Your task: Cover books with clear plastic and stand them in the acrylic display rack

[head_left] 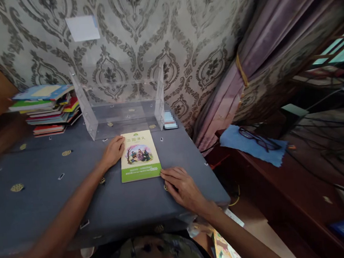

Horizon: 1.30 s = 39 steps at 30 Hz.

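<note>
Book (139, 155) lies on the table (30, 207), just in front of the clear rack (86, 111). The left hand (114, 151), fingers bunched, meets the book's left edge; the right hand (182, 187), fingers together, its lower right corner; whether either pinches I cannot tell. Left of the rack stands a book stack (48, 106); right, an unreadable pixelated item (169, 120).

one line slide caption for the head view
Left hand and right hand touching a Three Kingdoms book in front of a clear rack.

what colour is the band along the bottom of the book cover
The band is green, with pale lettering; it shows in the head view.
</note>
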### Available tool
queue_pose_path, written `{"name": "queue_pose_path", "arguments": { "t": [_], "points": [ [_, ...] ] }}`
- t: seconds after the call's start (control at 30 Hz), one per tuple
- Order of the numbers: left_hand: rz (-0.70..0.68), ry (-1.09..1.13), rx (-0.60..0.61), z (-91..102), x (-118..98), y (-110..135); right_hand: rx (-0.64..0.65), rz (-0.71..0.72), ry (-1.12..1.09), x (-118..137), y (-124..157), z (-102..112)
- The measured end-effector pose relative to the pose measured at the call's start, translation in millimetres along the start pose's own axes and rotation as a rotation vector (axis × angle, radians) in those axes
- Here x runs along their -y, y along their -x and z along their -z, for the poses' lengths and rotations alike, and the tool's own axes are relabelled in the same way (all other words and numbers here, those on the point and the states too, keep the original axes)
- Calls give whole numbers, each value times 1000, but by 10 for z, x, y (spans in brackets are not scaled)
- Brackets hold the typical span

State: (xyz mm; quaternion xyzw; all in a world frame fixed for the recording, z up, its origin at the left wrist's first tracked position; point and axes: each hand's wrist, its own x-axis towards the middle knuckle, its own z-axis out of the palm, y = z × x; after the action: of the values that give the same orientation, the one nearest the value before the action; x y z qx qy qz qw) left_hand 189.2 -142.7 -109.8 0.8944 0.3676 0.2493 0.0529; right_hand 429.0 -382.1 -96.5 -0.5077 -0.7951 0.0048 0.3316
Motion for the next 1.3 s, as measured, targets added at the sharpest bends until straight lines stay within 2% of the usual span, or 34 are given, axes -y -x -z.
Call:
{"name": "queue_pose_path", "arguments": {
  "t": [0.23, 0.67, 1.1, 1.3],
  "points": [
    [-21, 128, 33, 162, -116, 236, -1, -12, -14, -3, -2, -13],
    [-60, 190, 110, 410, -431, 737, 9, -19, -11, -8, 4, -23],
    [-205, 18, 39, 561, -743, 1335, 0, -25, -26, -31, 23, -47],
    [-318, -14, 37, 595, -770, 1443, 8, -38, -38, -32, 28, -53]
  ]
}}
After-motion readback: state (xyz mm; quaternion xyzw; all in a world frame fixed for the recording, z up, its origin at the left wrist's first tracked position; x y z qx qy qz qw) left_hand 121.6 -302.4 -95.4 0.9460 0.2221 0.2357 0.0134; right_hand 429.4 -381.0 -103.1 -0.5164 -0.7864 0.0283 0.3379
